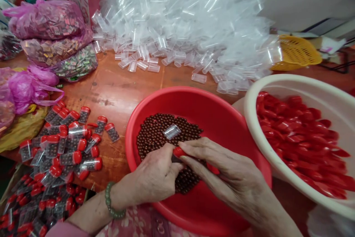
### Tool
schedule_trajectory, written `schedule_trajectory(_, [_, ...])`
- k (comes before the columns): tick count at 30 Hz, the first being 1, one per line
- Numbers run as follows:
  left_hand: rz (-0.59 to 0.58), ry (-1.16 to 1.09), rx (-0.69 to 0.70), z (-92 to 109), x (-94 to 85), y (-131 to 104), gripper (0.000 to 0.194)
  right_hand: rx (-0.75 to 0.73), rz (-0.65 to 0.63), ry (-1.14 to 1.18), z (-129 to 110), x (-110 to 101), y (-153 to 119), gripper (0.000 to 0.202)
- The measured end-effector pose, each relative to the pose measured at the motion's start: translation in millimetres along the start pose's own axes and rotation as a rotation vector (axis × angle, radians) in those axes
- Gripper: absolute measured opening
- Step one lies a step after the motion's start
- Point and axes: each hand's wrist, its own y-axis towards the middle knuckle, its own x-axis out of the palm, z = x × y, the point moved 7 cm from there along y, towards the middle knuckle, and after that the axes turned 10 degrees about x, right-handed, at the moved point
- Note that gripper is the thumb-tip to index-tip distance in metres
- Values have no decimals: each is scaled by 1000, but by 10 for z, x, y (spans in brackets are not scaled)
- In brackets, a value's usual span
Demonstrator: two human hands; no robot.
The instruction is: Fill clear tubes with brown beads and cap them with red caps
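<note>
Left hand (155, 174) and right hand (230, 170) meet over a round red plastic basin (222, 128), both grasping one small clear plastic tube with a glossy red cap (178, 151): the left grips its body, mostly hiding it, while the right pinches the cap between thumb and fingertips. Should that cap sit crooked or the pinch slip, the tube could drop or spill among the shiny round brown beads (155, 128) (no great loss, as the basin would probably catch everything). A second clear plastic tube (172, 132) lies on those beads just beyond the fingers, where a stray knuckle might knock it. Beneath the right hand shows a red piece (213, 169); whether it is held, I cannot tell.
</note>
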Motion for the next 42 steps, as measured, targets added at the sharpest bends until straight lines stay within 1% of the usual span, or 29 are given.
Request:
schedule_trajectory(2, [-27,62,19,6,29,-4,2,2,-14,9,6,-12,-17,29])
schedule_trajectory(5, [-64,90,33,3,58,-2,4,10,-59,-9,22,-39,-26,26])
schedule_trajectory(9, [-88,-4,-18,-34,61,10,4,3,-78,-57,27,-52,-18,21])
schedule_trajectory(11, [-86,-28,-45,-57,50,12,3,-4,-87,-60,28,-23,-19,20])
schedule_trajectory(14, [-45,-48,-75,-88,14,17,4,-12,-52,-82,26,9,-36,22])
schedule_trajectory(16, [-1,-184,-116,-116,2,19,5,-17,-45,-165,15,56,-58,27])
schedule_trajectory(18, [23,-404,-182,-148,31,18,6,-54,-55,-325,-24,143,-88,42])
schedule_trajectory(19, [29,-511,-213,-157,55,16,7,-82,-38,-418,-52,185,-104,50])
schedule_trajectory(20, [36,-593,-235,-160,76,13,9,-112,-4,-506,-83,220,-122,55])
schedule_trajectory(21, [43,-649,-243,-157,92,10,12,-136,43,-577,-114,247,-143,55])
schedule_trajectory(23, [43,-724,-227,-129,128,-3,19,-158,128,-652,-156,282,-199,51])
schedule_trajectory(25, [1,-806,-211,-79,197,-32,25,-178,154,-661,-171,310,-281,54])
schedule_trajectory(27, [-58,-880,-224,-22,285,-76,31,-210,143,-646,-169,316,-382,57])
schedule_trajectory(30, [-79,-883,-247,37,367,-125,33,-274,122,-616,-157,287,-516,59])
schedule_trajectory(33, [-81,-863,-283,32,431,-155,39,-272,115,-579,-141,242,-543,52])
schedule_trajectory(35, [-58,-871,-308,-8,452,-164,46,-224,102,-566,-134,222,-500,45])
schedule_trajectory(36, [-26,-895,-312,-30,448,-160,48,-206,88,-573,-139,222,-471,42])
schedule_trajectory(37, [19,-936,-317,-53,438,-152,49,-194,75,-587,-149,226,-444,40])
schedule_trajectory(39, [147,-1032,-353,-108,402,-137,50,-189,82,-632,-183,227,-398,37])
schedule_trajectory(41, [272,-1086,-431,-163,373,-140,52,-208,125,-666,-230,222,-374,34])
schedule_trajectory(42, [295,-1095,-473,-175,377,-146,53,-229,151,-670,-259,221,-370,32])
